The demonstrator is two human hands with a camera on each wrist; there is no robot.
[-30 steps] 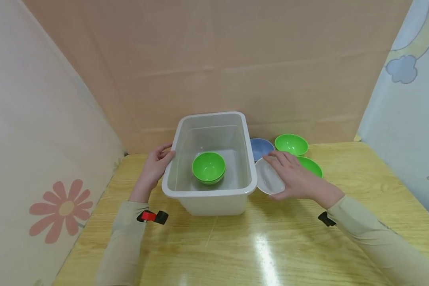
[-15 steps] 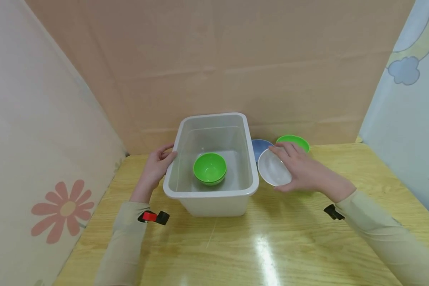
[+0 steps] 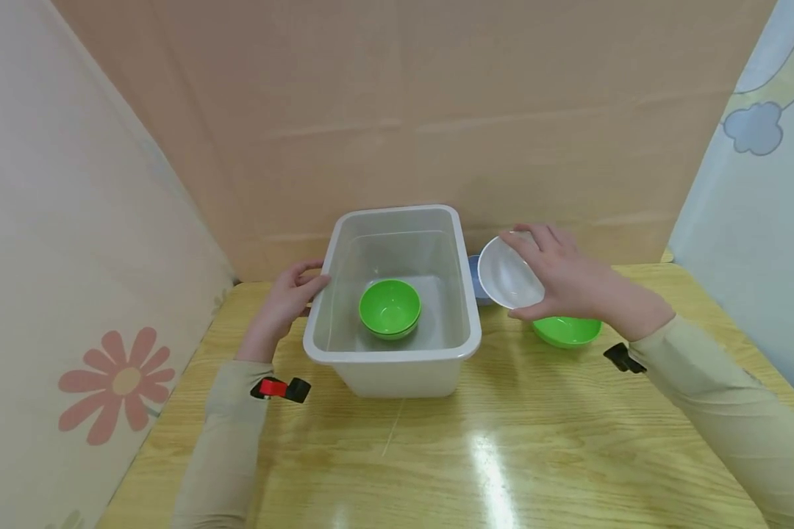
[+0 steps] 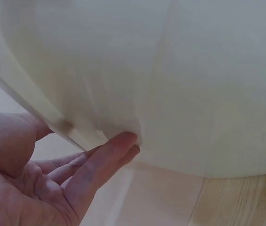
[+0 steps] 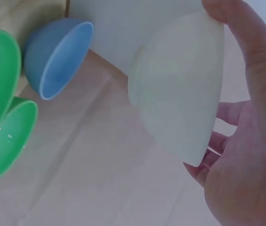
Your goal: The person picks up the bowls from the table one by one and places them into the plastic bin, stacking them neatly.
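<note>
Your left hand [image 3: 284, 308] rests relaxed fingers against the left rim of the white tub [image 3: 397, 364], which holds green bowls [image 3: 389, 308]. Right of the tub, your right hand [image 3: 582, 283] grips the tilted white bowl [image 3: 508, 278] above the table [image 3: 503, 455], near a blue bowl [image 5: 58, 56] and another green bowl [image 3: 567, 330].

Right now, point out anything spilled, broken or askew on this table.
Nothing stands out. The white plastic bowl is tilted only because the right hand grips it in the air. The green plastic bowls sit upright inside the translucent plastic bin.
</note>
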